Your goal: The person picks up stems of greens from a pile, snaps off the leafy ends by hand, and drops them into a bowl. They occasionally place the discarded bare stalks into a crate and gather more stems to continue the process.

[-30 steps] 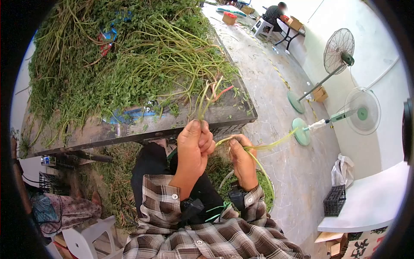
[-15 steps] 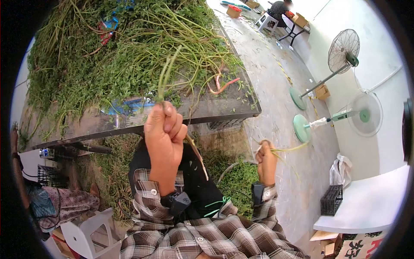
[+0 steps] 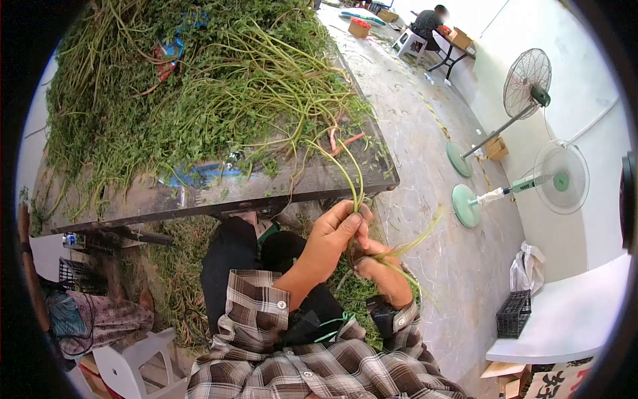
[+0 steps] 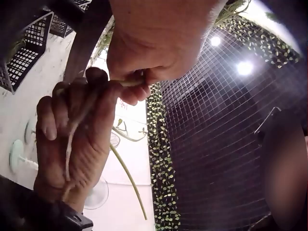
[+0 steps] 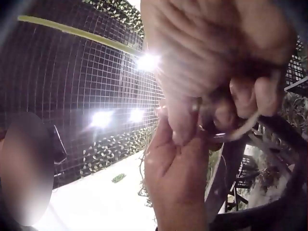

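Observation:
My left hand pinches long green plant stems, which rise from its fingertips in front of the table edge. Close below it on the right, my right hand grips more stems, their thin ends fanning out to the right. The two hands meet, with fingertips almost together. In the left wrist view a stem piece runs between the fingers of both hands, and a pale, root-like strand lies across the right palm. A thin stem loops under the right fingers in the right wrist view.
A large heap of leafy stems covers most of the dark table. More greens lie on the floor below. Two standing fans, a black crate and a white stool stand around. Another person sits far back.
My hands moved apart, the left raised with upright stems and the right out to the side; now they are back together in front of the body. Both still hold stems.

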The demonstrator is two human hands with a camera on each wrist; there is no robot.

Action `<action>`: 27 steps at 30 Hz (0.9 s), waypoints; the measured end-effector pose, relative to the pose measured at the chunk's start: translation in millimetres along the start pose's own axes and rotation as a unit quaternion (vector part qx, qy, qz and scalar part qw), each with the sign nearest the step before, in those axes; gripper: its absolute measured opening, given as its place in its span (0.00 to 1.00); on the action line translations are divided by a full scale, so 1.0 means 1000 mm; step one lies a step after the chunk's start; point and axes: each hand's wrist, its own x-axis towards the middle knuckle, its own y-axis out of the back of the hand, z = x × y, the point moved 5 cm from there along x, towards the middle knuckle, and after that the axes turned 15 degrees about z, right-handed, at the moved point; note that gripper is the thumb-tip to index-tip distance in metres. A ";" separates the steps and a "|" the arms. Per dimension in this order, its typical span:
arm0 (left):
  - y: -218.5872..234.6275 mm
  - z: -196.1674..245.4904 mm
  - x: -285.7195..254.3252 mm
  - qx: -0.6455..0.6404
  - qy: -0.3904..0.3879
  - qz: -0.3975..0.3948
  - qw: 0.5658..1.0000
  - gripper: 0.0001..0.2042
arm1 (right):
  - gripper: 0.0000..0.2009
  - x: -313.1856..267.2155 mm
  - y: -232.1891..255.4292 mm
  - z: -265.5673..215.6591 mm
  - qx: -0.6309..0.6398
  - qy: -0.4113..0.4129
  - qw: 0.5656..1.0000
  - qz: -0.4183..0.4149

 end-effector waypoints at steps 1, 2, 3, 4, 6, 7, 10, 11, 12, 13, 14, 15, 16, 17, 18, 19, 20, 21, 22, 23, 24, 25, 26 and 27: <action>0.001 -0.002 0.000 0.000 0.000 0.000 1.000 0.08 | 0.15 0.000 -0.002 0.002 0.000 0.001 1.000 0.000; 0.001 -0.005 0.001 0.012 0.010 -0.004 1.000 0.08 | 0.15 0.001 -0.004 0.006 -0.039 -0.001 0.999 -0.020; 0.001 -0.007 0.000 0.024 0.021 -0.008 0.999 0.08 | 0.16 0.001 -0.006 0.010 -0.077 -0.002 0.996 -0.039; 0.001 -0.009 -0.001 0.031 0.043 -0.019 0.998 0.10 | 0.12 0.002 -0.006 0.011 -0.063 0.019 0.997 -0.028; 0.001 -0.008 0.000 0.086 0.012 -0.017 0.996 0.11 | 0.09 0.004 0.005 0.014 -0.024 0.004 0.999 0.029; 0.001 -0.006 0.001 0.140 -0.022 -0.012 0.990 0.13 | 0.07 0.006 0.015 0.016 0.012 -0.010 0.996 0.082; 0.012 -0.001 0.005 0.167 -0.046 0.037 0.984 0.14 | 0.07 0.020 0.055 0.041 0.081 -0.002 0.987 0.142; 0.014 0.002 0.006 0.165 -0.045 0.035 0.985 0.14 | 0.08 0.027 0.073 0.057 0.096 -0.011 0.979 0.179; 0.016 0.006 0.007 0.165 -0.050 0.039 0.984 0.13 | 0.10 0.035 0.092 0.088 0.112 -0.042 0.970 0.212; 0.017 0.010 0.007 0.166 -0.055 0.044 0.984 0.13 | 0.10 0.038 0.107 0.112 0.110 -0.041 0.970 0.213; 0.019 0.014 0.007 0.153 -0.056 0.056 0.985 0.12 | 0.10 0.037 0.123 0.141 0.099 -0.090 0.960 0.247; 0.019 0.016 0.007 0.151 -0.058 0.058 0.985 0.12 | 0.09 0.034 0.138 0.170 0.088 -0.140 0.946 0.279; 0.020 0.018 0.006 0.150 -0.056 0.065 0.985 0.12 | 0.10 0.030 0.151 0.202 0.081 -0.179 0.944 0.266; 0.022 0.019 0.006 0.149 -0.053 0.073 0.985 0.12 | 0.12 0.024 0.159 0.227 0.074 -0.219 0.940 0.252; 0.023 0.020 0.007 0.149 -0.053 0.076 0.985 0.12 | 0.12 0.020 0.159 0.235 0.074 -0.220 0.940 0.250; 0.023 0.020 0.007 0.154 -0.054 0.078 0.984 0.12 | 0.12 0.013 0.163 0.246 0.062 -0.260 0.922 0.279; 0.023 0.020 0.008 0.158 -0.054 0.079 0.983 0.12 | 0.13 0.010 0.167 0.256 0.051 -0.299 0.902 0.308; 0.024 0.019 0.008 0.159 -0.053 0.080 0.983 0.12 | 0.13 0.013 0.168 0.258 0.052 -0.300 0.902 0.307; 0.023 0.018 0.008 0.160 -0.051 0.078 0.983 0.11 | 0.12 0.019 0.170 0.258 0.036 -0.298 0.909 0.290; 0.023 0.017 0.008 0.161 -0.048 0.075 0.983 0.11 | 0.12 0.027 0.174 0.257 0.022 -0.295 0.916 0.273; 0.022 0.016 0.008 0.161 -0.047 0.074 0.983 0.11 | 0.13 0.043 0.174 0.239 -0.073 -0.256 0.937 0.226; 0.021 0.016 0.008 0.167 -0.049 0.074 0.982 0.11 | 0.14 0.068 0.178 0.221 -0.195 -0.201 0.946 0.164; 0.020 0.016 0.009 0.172 -0.051 0.075 0.981 0.11 | 0.15 0.096 0.186 0.207 -0.314 -0.142 0.934 0.097; 0.020 0.015 0.009 0.172 -0.052 0.075 0.981 0.11 | 0.17 0.138 0.211 0.214 -0.444 -0.013 0.894 0.064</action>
